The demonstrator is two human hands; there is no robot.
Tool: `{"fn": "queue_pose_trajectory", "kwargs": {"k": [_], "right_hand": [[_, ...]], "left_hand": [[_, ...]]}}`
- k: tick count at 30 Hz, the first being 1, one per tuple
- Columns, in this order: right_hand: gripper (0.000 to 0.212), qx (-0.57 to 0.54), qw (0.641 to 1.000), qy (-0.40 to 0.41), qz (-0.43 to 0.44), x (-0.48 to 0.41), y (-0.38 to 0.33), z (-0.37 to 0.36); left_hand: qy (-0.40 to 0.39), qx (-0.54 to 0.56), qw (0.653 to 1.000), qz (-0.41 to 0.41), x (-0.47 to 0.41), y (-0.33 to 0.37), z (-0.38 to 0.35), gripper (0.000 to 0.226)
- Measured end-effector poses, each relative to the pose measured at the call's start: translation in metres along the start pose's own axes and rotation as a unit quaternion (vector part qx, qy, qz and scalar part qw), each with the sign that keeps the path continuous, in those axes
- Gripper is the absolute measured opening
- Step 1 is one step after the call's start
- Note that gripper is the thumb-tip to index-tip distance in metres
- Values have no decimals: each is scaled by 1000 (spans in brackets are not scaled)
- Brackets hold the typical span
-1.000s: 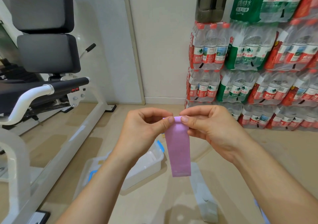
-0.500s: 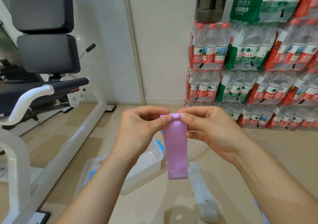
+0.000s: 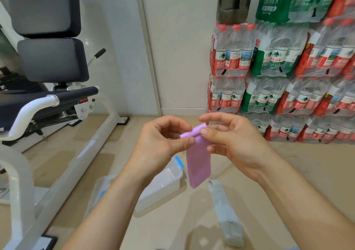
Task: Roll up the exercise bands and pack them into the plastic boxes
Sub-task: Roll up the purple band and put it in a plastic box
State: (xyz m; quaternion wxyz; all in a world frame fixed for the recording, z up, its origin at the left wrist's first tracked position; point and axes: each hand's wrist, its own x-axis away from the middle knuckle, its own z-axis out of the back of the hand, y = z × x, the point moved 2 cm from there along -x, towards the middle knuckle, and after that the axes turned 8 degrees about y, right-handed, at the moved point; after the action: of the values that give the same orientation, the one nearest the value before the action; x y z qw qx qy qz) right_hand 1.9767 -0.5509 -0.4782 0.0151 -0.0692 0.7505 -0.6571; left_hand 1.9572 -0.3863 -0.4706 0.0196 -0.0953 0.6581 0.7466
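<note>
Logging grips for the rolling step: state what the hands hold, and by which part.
Both the left hand and the right hand pinch the pink exercise band at its rolled top end, one at each side; the rest hangs free.

Just two bare arms in shot, elbows out of frame. Left grip (image 3: 159, 144) and right grip (image 3: 236, 146) both bare, with short, neatly trimmed thumbnails and knuckles showing plainly. Left forearm (image 3: 107, 207) uncovered from the wrist right down to the bottom edge, same deal with the right forearm (image 3: 299, 201). Can't tell whether the pale bluish sliver (image 3: 294, 248) at the bottom edge under the right arm is clothing or something else.
</note>
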Motion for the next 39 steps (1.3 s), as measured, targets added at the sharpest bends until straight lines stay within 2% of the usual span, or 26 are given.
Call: {"fn": "queue_pose_trajectory", "kwargs": {"k": [4, 6, 9, 14, 19, 22, 24, 28, 30, 32, 35, 39], "right_hand": [[34, -33, 997, -75, -14, 0, -6, 5], [41, -38, 990, -134, -25, 2, -9, 7], [47, -40, 984, -168, -40, 4, -7, 8], [50, -37, 982, -179, -50, 4, -7, 7], [43, 12, 980, -195, -42, 7, -8, 6], [45, 74, 983, -168, -28, 8, -6, 5], [43, 75, 986, -146, -22, 7, -6, 4], [36, 31, 995, -97, -11, 4, -5, 2], [31, 3, 998, -58, -1, 3, -5, 3], [23, -25, 999, -31, 15, 1, -5, 2], [14, -46, 999, -8, 24, 0, -2, 0], [10, -58, 998, 15, 30, 1, 0, -4]], "left_hand": [[-127, -36, 991, -26, 3, 6, 4, 60], [-167, -42, 984, -34, 6, 11, 6, 65], [-214, -65, 974, -42, 10, 16, 4, 63], [-204, -81, 974, -54, 12, 20, 3, 57], [-204, -111, 971, -64, 12, 23, 8, 68], [-191, -161, 965, -77, 14, 24, 7, 72], [-180, -181, 963, -82, 14, 24, 7, 73], [-165, -132, 975, -66, 11, 20, 8, 77], [-134, -75, 987, -41, 8, 19, 10, 68], [-83, -41, 996, -5, 5, 17, 13, 48], [-49, -35, 997, 49, 3, 11, 10, 31], [-20, -17, 998, 60, 2, 9, 8, 9]]}}
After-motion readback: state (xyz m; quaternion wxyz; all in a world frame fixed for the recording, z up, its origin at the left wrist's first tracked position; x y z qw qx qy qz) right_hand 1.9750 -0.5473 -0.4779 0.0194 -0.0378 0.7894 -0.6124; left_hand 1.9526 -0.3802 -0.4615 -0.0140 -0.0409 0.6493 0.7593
